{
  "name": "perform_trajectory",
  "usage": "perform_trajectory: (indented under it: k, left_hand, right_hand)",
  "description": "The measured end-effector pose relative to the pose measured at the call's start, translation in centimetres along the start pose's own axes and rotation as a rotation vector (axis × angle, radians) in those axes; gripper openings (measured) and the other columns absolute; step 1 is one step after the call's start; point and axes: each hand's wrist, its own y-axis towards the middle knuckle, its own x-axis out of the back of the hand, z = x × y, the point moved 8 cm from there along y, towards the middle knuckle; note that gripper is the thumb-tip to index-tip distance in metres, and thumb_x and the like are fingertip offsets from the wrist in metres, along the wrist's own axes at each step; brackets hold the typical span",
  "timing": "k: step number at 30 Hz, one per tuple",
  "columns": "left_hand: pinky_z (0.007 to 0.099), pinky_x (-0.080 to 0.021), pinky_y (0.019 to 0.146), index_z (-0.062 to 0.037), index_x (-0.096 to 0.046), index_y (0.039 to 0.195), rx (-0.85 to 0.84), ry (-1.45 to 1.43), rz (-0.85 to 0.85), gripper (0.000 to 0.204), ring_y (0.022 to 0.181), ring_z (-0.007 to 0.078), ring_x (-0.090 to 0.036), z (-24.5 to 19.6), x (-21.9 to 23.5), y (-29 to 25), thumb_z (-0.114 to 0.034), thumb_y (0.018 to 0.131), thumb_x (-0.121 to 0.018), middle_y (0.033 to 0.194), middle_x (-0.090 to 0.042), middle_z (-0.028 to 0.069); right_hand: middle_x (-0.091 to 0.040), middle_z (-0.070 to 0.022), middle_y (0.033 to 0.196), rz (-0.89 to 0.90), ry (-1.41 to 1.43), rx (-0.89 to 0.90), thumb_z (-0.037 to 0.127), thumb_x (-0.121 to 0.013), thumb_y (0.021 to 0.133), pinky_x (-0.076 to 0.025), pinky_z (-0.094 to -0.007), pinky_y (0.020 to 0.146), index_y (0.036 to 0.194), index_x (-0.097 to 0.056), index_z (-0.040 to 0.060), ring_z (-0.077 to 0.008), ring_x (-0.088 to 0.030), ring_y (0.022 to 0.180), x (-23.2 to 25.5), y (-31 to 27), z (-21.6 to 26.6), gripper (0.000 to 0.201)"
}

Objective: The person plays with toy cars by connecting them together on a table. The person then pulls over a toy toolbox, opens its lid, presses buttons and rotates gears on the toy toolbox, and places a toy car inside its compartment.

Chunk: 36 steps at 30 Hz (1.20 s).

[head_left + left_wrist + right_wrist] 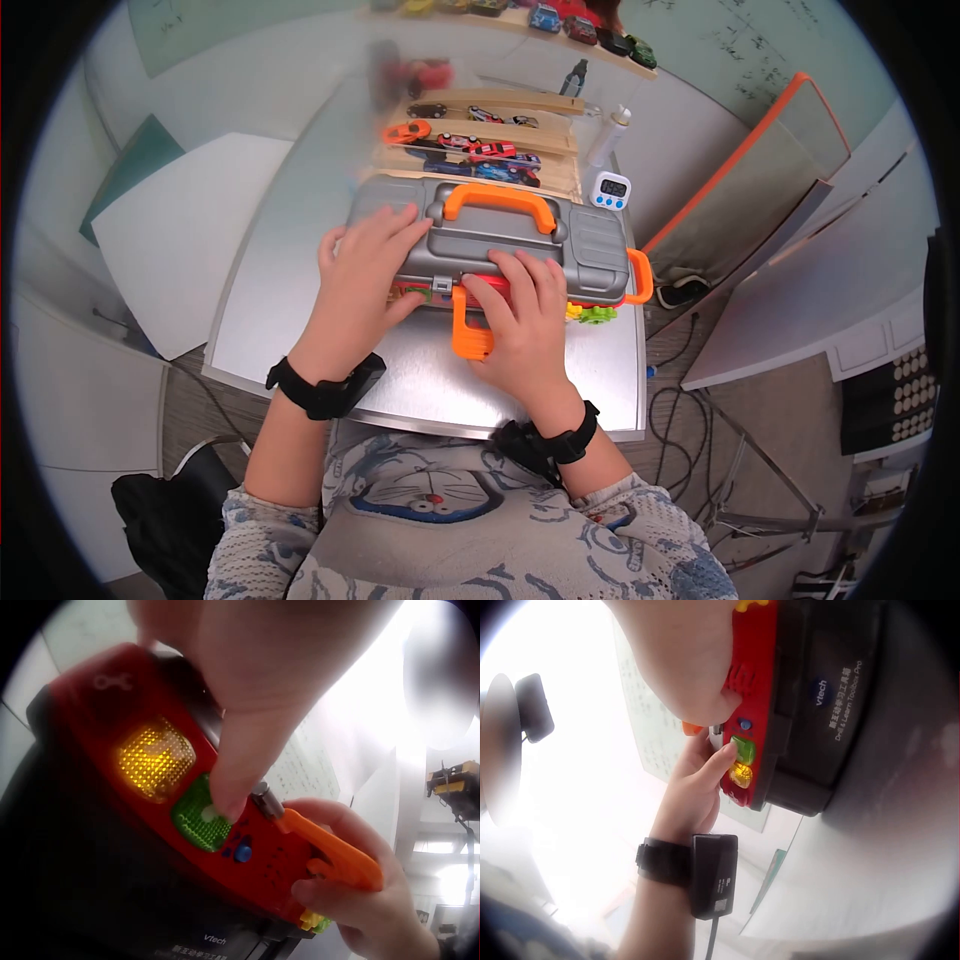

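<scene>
A toy toolbox (500, 240) with a grey lid and orange carry handle (500, 203) lies on a metal-topped table. Its red front panel (277, 874) has yellow and green light buttons. My left hand (365, 262) rests spread on the left of the lid, its thumb against the green button (200, 817). My right hand (525, 325) reaches over the front edge, fingers on the lid. Thumb and fingers lie on either side of the orange latch (470, 338), which sticks out from the front. In the left wrist view this latch (337, 851) stands off the panel.
Behind the toolbox sits a wooden rack (540, 103) with rows of toy cars. To its right are a white timer (609, 191) and a white bottle (611, 135). More cars stand on a shelf (600, 45) at the back. Cables (690, 430) lie on the floor.
</scene>
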Motion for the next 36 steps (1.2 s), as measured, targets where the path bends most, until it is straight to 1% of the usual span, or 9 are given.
perform_trajectory:
  k: [2, 4, 7, 14, 25, 35, 36]
  left_hand:
    - [0.0415, -0.023, 0.101, -0.0132, -0.043, 0.126, -0.002, 0.022, 0.004, 0.073, 0.123, 0.029, -0.035, 0.0, -0.15, 0.01, -0.006, 0.06, -0.073, 0.132, -0.04, 0.0075]
    - [0.0418, -0.025, 0.102, -0.0122, -0.044, 0.125, -0.022, -0.048, -0.019, 0.074, 0.123, 0.0301, -0.034, 0.04, -0.09, 0.15, -0.004, 0.058, -0.074, 0.132, -0.039, 0.0079]
    - [0.0426, -0.025, 0.103, -0.0117, -0.044, 0.125, -0.01, -0.064, 0.009, 0.076, 0.123, 0.0308, -0.034, 0.06, 0.01, 0.16, -0.003, 0.056, -0.075, 0.133, -0.039, 0.0083]
    - [0.0433, -0.024, 0.104, -0.0112, -0.044, 0.126, -0.013, -0.06, 0.003, 0.077, 0.123, 0.0315, -0.034, 0.04, -0.04, 0.16, -0.003, 0.056, -0.075, 0.133, -0.039, 0.0085]
    - [0.0438, -0.023, 0.103, -0.0108, -0.043, 0.126, -0.028, -0.027, -0.008, 0.078, 0.124, 0.0308, -0.033, 0.03, -0.22, 0.06, -0.006, 0.055, -0.076, 0.132, -0.038, 0.0082]
    - [0.045, -0.023, 0.103, -0.0111, -0.043, 0.125, -0.017, -0.013, -0.02, 0.076, 0.123, 0.0305, -0.034, -0.14, -0.24, -0.01, -0.006, 0.056, -0.075, 0.132, -0.039, 0.008]
    - [0.0487, -0.022, 0.102, -0.013, -0.043, 0.125, -0.01, -0.02, -0.028, 0.073, 0.123, 0.0291, -0.035, -0.12, -0.22, 0.0, -0.007, 0.059, -0.074, 0.131, -0.039, 0.0063]
  right_hand:
    - [-0.047, -0.0121, 0.116, -0.001, -0.001, -0.001, 0.011, -0.068, 0.056, -0.031, -0.0525, 0.093, 0.1, -0.059, 0.011, -0.033, -0.042, 0.109, -0.01, 0.0, -0.06, 0.045]
    - [-0.047, -0.012, 0.116, 0.007, -0.012, -0.002, 0.01, -0.068, 0.056, -0.031, -0.0524, 0.093, 0.1, -0.059, 0.0112, -0.0328, -0.042, 0.109, -0.12, -0.01, -0.15, 0.045]
    - [-0.047, -0.012, 0.116, 0.009, -0.003, -0.004, 0.01, -0.068, 0.056, -0.031, -0.0522, 0.093, 0.101, -0.059, 0.0113, -0.0327, -0.042, 0.109, -0.1, 0.02, -0.12, 0.045]
    - [-0.047, -0.0115, 0.116, 0.004, 0.012, -0.01, 0.01, -0.068, 0.056, -0.031, -0.0523, 0.093, 0.101, -0.059, 0.0118, -0.0328, -0.042, 0.109, -0.15, -0.04, -0.24, 0.046]
    - [-0.047, -0.0116, 0.117, 0.002, 0.016, -0.011, 0.01, -0.068, 0.056, -0.031, -0.0523, 0.093, 0.101, -0.059, 0.012, -0.0329, -0.042, 0.109, -0.14, -0.08, -0.25, 0.047]
    - [-0.047, -0.0114, 0.117, 0.008, 0.007, -0.016, 0.012, -0.07, 0.056, -0.03, -0.0519, 0.094, 0.102, -0.059, 0.0119, -0.0326, -0.041, 0.11, -0.06, -0.04, -0.14, 0.046]
    - [-0.047, -0.0114, 0.117, 0.007, 0.007, -0.015, 0.011, -0.069, 0.056, -0.03, -0.0519, 0.094, 0.101, -0.059, 0.0119, -0.0325, -0.041, 0.11, -0.03, -0.02, -0.12, 0.046]
